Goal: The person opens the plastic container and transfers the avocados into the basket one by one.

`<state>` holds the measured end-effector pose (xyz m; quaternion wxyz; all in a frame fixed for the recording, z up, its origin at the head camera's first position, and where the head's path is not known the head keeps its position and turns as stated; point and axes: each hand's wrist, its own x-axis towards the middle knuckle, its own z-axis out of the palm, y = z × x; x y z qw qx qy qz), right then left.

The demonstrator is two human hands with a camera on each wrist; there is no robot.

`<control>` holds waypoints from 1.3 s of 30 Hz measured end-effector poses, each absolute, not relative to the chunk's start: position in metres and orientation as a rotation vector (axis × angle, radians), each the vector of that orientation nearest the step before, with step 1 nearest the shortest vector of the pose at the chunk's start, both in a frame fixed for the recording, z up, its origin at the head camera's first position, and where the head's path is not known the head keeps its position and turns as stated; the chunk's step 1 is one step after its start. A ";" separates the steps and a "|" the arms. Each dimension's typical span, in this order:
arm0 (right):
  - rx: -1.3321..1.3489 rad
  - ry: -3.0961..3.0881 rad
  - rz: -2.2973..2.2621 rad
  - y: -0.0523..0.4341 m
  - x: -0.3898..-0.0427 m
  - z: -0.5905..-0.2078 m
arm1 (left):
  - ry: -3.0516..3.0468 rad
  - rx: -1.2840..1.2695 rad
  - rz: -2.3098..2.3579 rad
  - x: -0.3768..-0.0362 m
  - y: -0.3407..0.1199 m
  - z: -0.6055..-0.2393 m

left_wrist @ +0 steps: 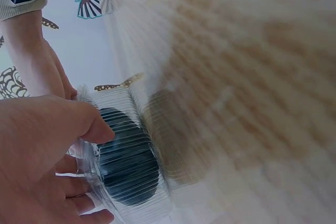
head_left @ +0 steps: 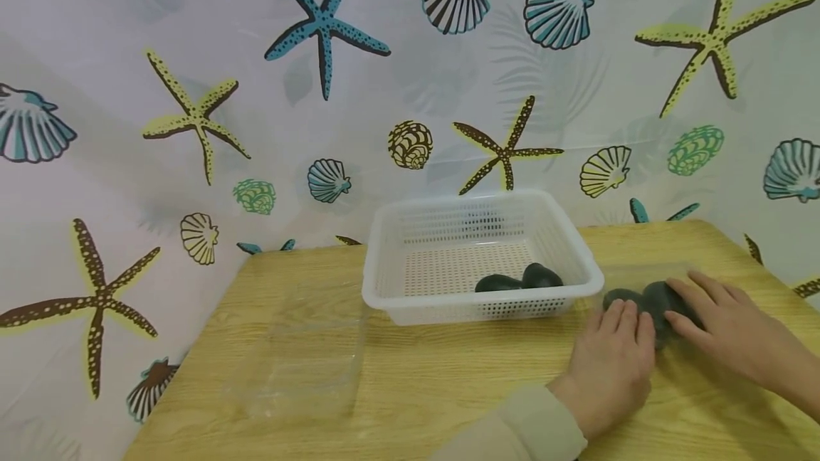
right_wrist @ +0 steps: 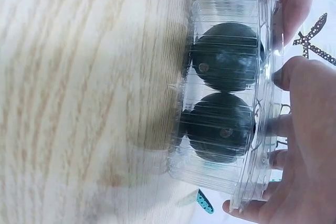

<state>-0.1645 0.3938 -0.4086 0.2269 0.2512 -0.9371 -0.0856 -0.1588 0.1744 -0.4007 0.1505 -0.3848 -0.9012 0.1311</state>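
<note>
At the right of the table, a clear plastic clamshell box (right_wrist: 215, 179) holds several dark green, smooth avocados (right_wrist: 226, 56). Through the ribbed wall in the left wrist view, one avocado (left_wrist: 126, 161) shows. My left hand (head_left: 611, 368) rests on the box's near left part, fingers fairly straight across the lid and thumb along the edge. Spread over the right part of the lid are the fingers of my right hand (head_left: 743, 329), which touch its top and rim. The lid lies down over the avocados; whether its edge is latched I cannot tell.
Left of the box stands a white perforated plastic basket (head_left: 378, 301) with two dark green avocados (head_left: 542, 276) inside. Farther left on the wooden table (head_left: 435, 390) lies another clear plastic box (head_left: 314, 347). A patterned cloth with starfish and shells hangs behind.
</note>
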 end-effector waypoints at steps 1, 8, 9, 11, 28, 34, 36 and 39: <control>0.613 -2.654 -0.179 0.391 -0.163 -0.408 | -2.593 -1.111 0.378 -0.158 0.174 -0.400; 0.449 -2.817 -0.095 0.385 -0.157 -0.406 | -2.578 -1.165 0.347 -0.151 0.166 -0.397; 0.455 -2.818 -0.093 0.385 -0.156 -0.407 | -2.568 -1.179 0.349 -0.150 0.164 -0.397; 0.447 -2.838 -0.081 0.384 -0.155 -0.407 | -2.574 -1.198 0.361 -0.147 0.161 -0.395; 0.298 -2.964 -0.082 0.372 -0.145 -0.400 | -2.597 -1.216 0.351 -0.131 0.150 -0.395; 0.277 -2.951 -0.066 0.368 -0.142 -0.399 | -2.597 -1.218 0.373 -0.126 0.150 -0.395; 0.267 -2.947 -0.060 0.366 -0.141 -0.398 | -2.611 -1.228 0.393 -0.125 0.150 -0.395; 0.247 -2.952 -0.037 0.362 -0.141 -0.397 | -2.662 -1.232 0.437 -0.122 0.150 -0.394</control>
